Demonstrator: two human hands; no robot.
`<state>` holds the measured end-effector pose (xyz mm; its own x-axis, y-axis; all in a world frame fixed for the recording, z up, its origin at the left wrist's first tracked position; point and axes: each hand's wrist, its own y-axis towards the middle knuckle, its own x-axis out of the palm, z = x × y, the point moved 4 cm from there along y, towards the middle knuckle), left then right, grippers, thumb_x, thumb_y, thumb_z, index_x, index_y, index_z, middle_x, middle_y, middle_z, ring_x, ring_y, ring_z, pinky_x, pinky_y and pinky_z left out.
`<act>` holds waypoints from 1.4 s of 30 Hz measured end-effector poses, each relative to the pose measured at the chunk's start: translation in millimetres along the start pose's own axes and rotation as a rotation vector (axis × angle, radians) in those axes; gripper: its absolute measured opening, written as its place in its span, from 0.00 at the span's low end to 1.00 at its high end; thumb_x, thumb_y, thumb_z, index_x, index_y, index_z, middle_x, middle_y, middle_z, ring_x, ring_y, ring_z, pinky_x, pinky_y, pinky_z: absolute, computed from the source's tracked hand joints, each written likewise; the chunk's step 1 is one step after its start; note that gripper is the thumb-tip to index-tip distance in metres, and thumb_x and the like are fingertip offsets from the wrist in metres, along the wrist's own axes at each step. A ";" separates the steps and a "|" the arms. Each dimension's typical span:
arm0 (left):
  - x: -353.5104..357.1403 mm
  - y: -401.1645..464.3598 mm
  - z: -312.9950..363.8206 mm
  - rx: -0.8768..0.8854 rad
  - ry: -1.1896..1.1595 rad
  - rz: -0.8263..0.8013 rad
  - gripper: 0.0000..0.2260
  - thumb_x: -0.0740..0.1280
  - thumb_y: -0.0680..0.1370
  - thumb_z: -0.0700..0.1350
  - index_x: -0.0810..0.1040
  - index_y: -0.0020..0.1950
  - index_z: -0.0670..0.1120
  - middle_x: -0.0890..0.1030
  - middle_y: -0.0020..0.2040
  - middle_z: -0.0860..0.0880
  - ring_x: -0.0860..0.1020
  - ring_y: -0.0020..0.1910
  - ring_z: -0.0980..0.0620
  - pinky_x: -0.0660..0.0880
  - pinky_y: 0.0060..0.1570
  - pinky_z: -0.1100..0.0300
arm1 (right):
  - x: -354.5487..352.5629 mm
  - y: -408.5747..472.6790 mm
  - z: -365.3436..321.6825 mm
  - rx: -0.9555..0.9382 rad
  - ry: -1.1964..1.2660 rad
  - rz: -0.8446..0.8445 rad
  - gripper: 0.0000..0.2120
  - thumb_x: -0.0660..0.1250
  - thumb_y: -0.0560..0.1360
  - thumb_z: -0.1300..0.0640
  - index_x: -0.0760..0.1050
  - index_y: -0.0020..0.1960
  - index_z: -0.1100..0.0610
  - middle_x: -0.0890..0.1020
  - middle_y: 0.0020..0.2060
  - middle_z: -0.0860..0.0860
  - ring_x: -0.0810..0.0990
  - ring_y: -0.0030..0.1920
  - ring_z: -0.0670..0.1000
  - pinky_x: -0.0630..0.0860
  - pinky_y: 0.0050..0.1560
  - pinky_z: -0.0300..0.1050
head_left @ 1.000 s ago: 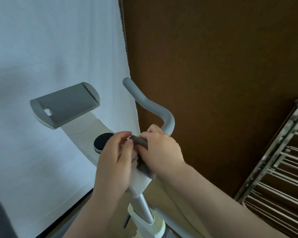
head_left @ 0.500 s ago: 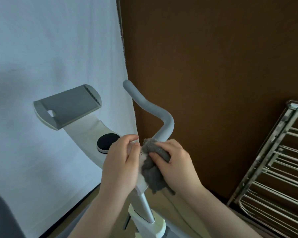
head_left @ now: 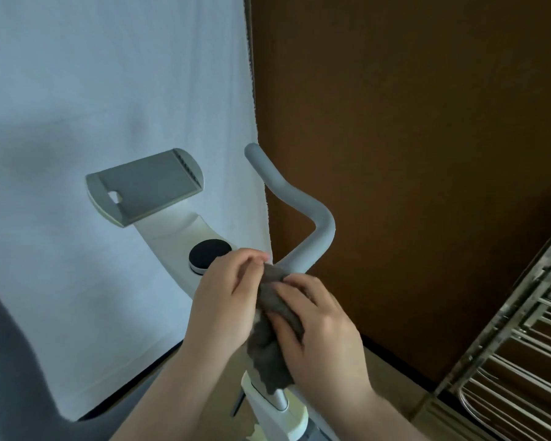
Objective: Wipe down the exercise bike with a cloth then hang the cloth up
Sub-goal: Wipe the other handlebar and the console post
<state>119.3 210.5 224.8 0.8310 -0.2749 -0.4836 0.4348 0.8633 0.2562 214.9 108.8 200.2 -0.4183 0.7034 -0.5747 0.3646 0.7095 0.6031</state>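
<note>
Two hands are working at one exercise bike, and one grey cloth is bunched between them against the top of the bike's white stem. The right hand is pressing the cloth onto the stem, its fingers curling over the fabric and gripping it. The left hand is wrapping around the stem from the other side, its fingertips meeting the cloth's upper edge; whether it is pinching the cloth cannot be told. One grey handlebar is rising from behind the hands, one grey tablet tray is sitting at the stem's far end, and one black round knob is lying just beside the left hand. A white sheet is hanging behind the bike. One metal drying rack is standing at the right, well apart from the cloth.
</note>
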 end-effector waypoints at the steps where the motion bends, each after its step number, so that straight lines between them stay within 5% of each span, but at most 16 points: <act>1: 0.2 0.7 -0.7 0.005 0.013 -0.005 0.10 0.59 0.80 0.49 0.80 0.53 0.53 0.80 0.50 0.58 0.76 0.52 0.60 0.72 0.48 0.67 | 1.2 -1.2 0.6 -0.025 0.033 -0.038 0.14 0.60 0.75 0.49 0.76 0.59 0.46 0.76 0.56 0.40 0.79 0.52 0.43 0.80 0.48 0.37; 6: 5.5 1.1 -0.3 0.114 0.208 0.013 0.08 0.62 0.79 0.45 0.80 0.50 0.54 0.79 0.47 0.61 0.74 0.53 0.61 0.70 0.51 0.68 | 5.2 1.9 31.8 0.141 0.306 0.057 0.11 0.65 0.76 0.51 0.77 0.58 0.46 0.76 0.54 0.37 0.78 0.54 0.42 0.79 0.50 0.44; 9: 7.4 0.8 5.3 0.144 0.300 0.018 0.09 0.61 0.79 0.43 0.80 0.51 0.53 0.78 0.48 0.61 0.73 0.53 0.62 0.68 0.49 0.72 | 8.0 -5.5 25.5 0.050 0.263 0.062 0.12 0.62 0.76 0.47 0.73 0.59 0.43 0.74 0.55 0.36 0.78 0.53 0.42 0.79 0.48 0.41; 14: 17.1 16.4 16.2 0.086 0.284 0.010 0.07 0.63 0.79 0.46 0.80 0.51 0.54 0.81 0.47 0.60 0.78 0.47 0.59 0.75 0.47 0.60 | 7.2 12.5 60.5 0.163 0.277 0.149 0.13 0.65 0.75 0.52 0.77 0.59 0.48 0.74 0.52 0.40 0.76 0.50 0.40 0.78 0.46 0.42; 18: 27.1 23.7 18.0 0.067 0.331 0.007 0.06 0.64 0.78 0.45 0.81 0.48 0.54 0.81 0.44 0.58 0.78 0.39 0.58 0.76 0.45 0.56 | 2.3 19.5 67.6 0.025 0.200 0.041 0.13 0.62 0.75 0.50 0.76 0.59 0.44 0.74 0.53 0.39 0.78 0.49 0.42 0.79 0.43 0.44; 23: 25.2 18.7 11.8 0.005 0.314 0.039 0.07 0.64 0.79 0.46 0.81 0.50 0.53 0.81 0.46 0.60 0.77 0.47 0.60 0.73 0.47 0.64 | -1.9 28.3 84.7 0.039 0.154 0.112 0.14 0.69 0.73 0.56 0.78 0.58 0.49 0.77 0.52 0.44 0.78 0.46 0.45 0.80 0.38 0.46; 28: 28.0 17.6 11.6 0.011 0.393 0.046 0.07 0.63 0.78 0.46 0.81 0.51 0.53 0.81 0.47 0.59 0.77 0.47 0.59 0.74 0.47 0.63 | 0.8 30.6 83.4 0.084 0.199 0.114 0.14 0.68 0.75 0.54 0.78 0.60 0.49 0.75 0.53 0.43 0.78 0.46 0.45 0.81 0.38 0.47; 32: 27.2 16.2 13.0 0.013 0.389 0.052 0.08 0.63 0.79 0.45 0.81 0.50 0.52 0.81 0.47 0.58 0.77 0.47 0.59 0.73 0.48 0.60 | 6.1 34.8 78.2 -0.047 0.203 -0.053 0.17 0.62 0.76 0.45 0.76 0.62 0.47 0.70 0.55 0.41 0.76 0.47 0.45 0.81 0.38 0.47; 42: 26.0 14.9 11.1 0.010 0.357 0.070 0.07 0.63 0.79 0.47 0.80 0.49 0.53 0.80 0.46 0.59 0.77 0.45 0.60 0.72 0.44 0.65 | 1.7 59.3 81.2 0.001 0.065 -0.033 0.21 0.58 0.76 0.39 0.78 0.59 0.51 0.71 0.55 0.46 0.78 0.43 0.46 0.81 0.39 0.45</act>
<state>151.2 211.5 225.3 0.6858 -0.0484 -0.7262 0.3857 0.8703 0.3063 303.3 155.5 190.1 -0.4834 0.6752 -0.5572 0.3507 0.7326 0.5834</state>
